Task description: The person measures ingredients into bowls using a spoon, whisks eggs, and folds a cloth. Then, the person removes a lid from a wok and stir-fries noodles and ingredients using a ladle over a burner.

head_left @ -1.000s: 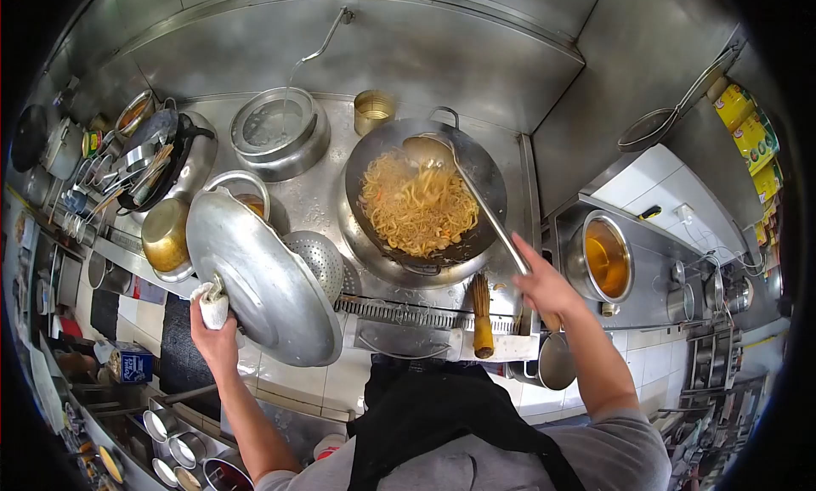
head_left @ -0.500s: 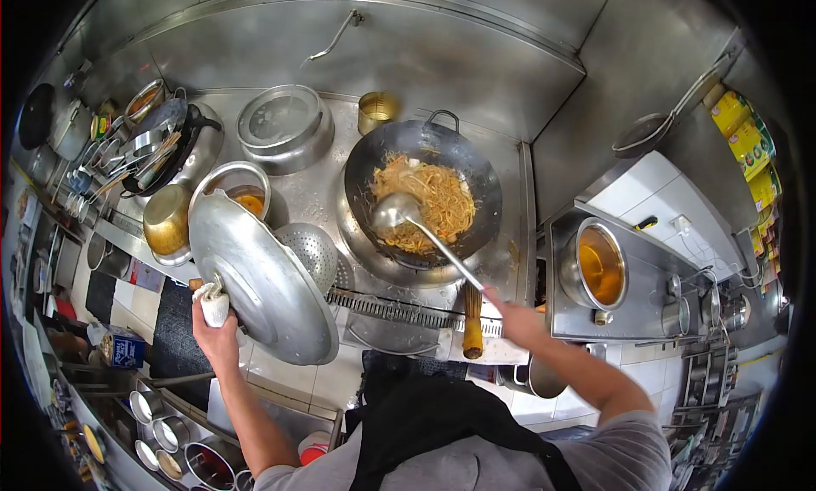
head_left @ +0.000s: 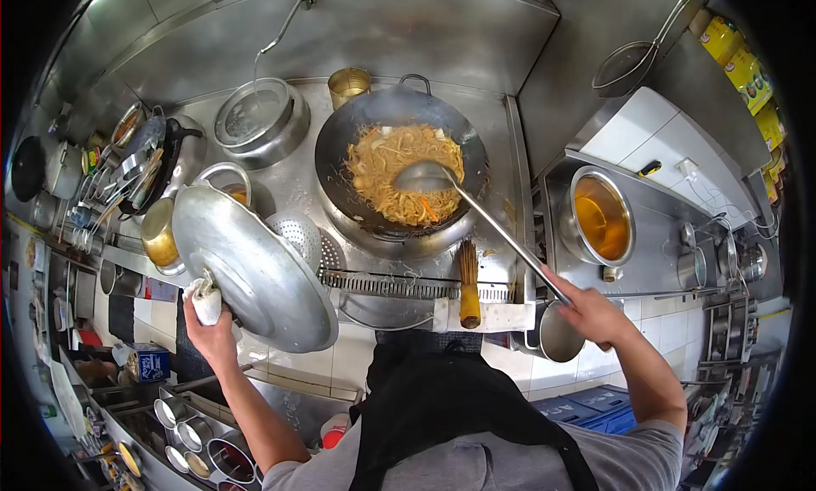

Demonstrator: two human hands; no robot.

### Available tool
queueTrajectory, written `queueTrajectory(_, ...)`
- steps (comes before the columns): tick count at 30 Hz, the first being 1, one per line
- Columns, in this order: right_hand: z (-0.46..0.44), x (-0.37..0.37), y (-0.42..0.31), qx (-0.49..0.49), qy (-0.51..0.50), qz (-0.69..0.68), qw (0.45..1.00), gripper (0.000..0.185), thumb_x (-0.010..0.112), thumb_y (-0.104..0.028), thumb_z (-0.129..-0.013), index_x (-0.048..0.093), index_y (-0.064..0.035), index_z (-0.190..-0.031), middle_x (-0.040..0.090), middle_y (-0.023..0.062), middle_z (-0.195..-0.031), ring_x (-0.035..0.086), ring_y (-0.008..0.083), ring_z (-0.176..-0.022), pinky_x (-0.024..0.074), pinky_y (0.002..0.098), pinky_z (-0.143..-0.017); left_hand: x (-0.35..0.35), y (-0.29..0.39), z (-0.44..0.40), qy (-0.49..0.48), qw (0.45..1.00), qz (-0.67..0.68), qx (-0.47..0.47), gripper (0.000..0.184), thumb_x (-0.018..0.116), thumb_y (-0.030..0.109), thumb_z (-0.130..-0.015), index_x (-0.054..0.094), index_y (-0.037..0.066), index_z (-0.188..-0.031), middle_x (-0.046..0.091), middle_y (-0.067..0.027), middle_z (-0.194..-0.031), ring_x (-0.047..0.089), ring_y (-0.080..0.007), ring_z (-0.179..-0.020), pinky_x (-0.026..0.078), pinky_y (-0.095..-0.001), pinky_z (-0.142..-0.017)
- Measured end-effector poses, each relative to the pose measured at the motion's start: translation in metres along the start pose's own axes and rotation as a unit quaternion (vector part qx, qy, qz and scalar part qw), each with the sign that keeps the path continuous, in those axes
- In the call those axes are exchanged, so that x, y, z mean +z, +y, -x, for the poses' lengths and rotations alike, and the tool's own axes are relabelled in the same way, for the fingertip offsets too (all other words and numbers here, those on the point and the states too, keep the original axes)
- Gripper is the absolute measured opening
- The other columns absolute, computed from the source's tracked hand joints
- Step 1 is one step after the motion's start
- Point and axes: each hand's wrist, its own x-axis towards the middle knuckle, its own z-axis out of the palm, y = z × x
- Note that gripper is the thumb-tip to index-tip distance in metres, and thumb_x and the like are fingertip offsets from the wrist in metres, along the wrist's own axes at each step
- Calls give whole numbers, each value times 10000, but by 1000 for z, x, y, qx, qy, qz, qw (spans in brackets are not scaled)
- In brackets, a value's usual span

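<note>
Soft, probably slippery noodles [head_left: 382, 164] lie in the wok [head_left: 408, 109], stiff-looking ladle [head_left: 421, 177] on top, right hand [head_left: 597, 314] clamped well up its handle [head_left: 511, 241], the sensible hold, left hand [head_left: 209, 336] clasping the likely heavy lid [head_left: 263, 266] through a cloth [head_left: 206, 304].

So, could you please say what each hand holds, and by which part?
Left hand: metal lid, by its cloth-wrapped handle. Right hand: ladle, near its handle end.

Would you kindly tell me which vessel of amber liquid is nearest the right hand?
The wide steel pot on the counter right of the wok; the bowl partly hidden by the lid stands left of the wok, farther from the right hand.
</note>
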Motion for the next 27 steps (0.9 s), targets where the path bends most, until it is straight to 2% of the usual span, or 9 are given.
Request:
queueTrajectory(5, -16, 33, 32, -30, -61, 43, 997, 812, 524, -73, -880, 144, -343, -1544, 659, 259, -900, 657, 420, -801, 514, 502, -771, 8, -20, -4, -11, 998, 62, -24, 539, 619, -74, -718, 551, -10, -1250, 619, -69, -1106, 586, -153, -969, 466, -284, -874)
queueTrajectory(7, -60, 52, 19, 77, -50, 146, 985, 845, 509, -59, -869, 114, -383, -1542, 665, 254, -875, 665, 408, -822, 523, 497, -775, 16, -28, -8, -20, 997, 74, -21, 542, 616, -76, -723, 545, -15, -1256, 618, -69, -1102, 583, -149, -960, 466, -280, -860)
queueTrajectory(10, -100, 78, 14, 45, 26, 196, 979, 841, 508, -46, -852, 148, -375, -1538, 671, 199, -972, 672, 379, -820, 536, 467, -758, 26, -37, -19, -20, 996, 73, -46, 540, 628, -50, -721, 543, -20, -1254, 615, -71, -1084, 577, -146, -941, 462, -273, -839)
queueTrajectory(14, -51, 36, 23, 55, 78, 226, 969, 825, 556, -62, -833, 236, -382, -1523, 664, 168, -885, 679, 340, -802, 536, 469, -717, 23, -52, -33, -13, 994, 101, -37, 543, 634, -42, -710, 547, -21, -1246, 619, -76, -1071, 579, -151, -937, 464, -278, -842)
queueTrajectory(17, -9, -21, 0, 87, 63, 291, 951, 841, 566, -43, -823, 261, -425, -1508, 635, 142, -829, 676, 311, -744, 542, 455, -640, 17, -56, -38, 1, 997, 68, -45, 537, 625, -43, -717, 552, -22, -1249, 621, -84, -1087, 583, -158, -954, 461, -282, -865)
queueTrajectory(19, -14, -32, -5, 138, 17, 327, 935, 797, 526, -32, -862, 258, -412, -1510, 645, 136, -872, 680, 327, -808, 548, 462, -696, 14, -62, -39, 4, 996, 75, -41, 540, 625, -39, -721, 551, -26, -1255, 619, -90, -1104, 583, -159, -969, 458, -282, -873)
queueTrajectory(23, -96, 27, 28, 147, 56, 308, 938, 816, 455, 11, -874, 213, -430, -1516, 645, 168, -1011, 689, 337, -820, 556, 459, -697, 17, -78, -42, 4, 991, 119, -54, 555, 636, -37, -719, 538, -33, -1265, 613, -90, -1123, 581, -162, -986, 454, -287, -892)
queueTrajectory(24, -122, 43, 26, 155, 63, 330, 929, 880, 461, 6, -885, 104, -505, -1507, 646, 180, -1010, 693, 335, -795, 567, 434, -670, 19, -79, -44, -2, 990, 123, -62, 555, 639, -39, -718, 538, -32, -1264, 613, -88, -1122, 582, -163, -987, 454, -288, -894)
queueTrajectory(27, -143, 62, 28, 79, 154, 190, 966, 827, 524, -87, -901, 111, -436, -1527, 658, 219, -966, 670, 416, -828, 538, 512, -758, 17, -84, -49, 22, 989, 136, -61, 556, 647, -37, -714, 538, -29, -1259, 612, -87, -1117, 583, -166, -992, 454, -289, -898)
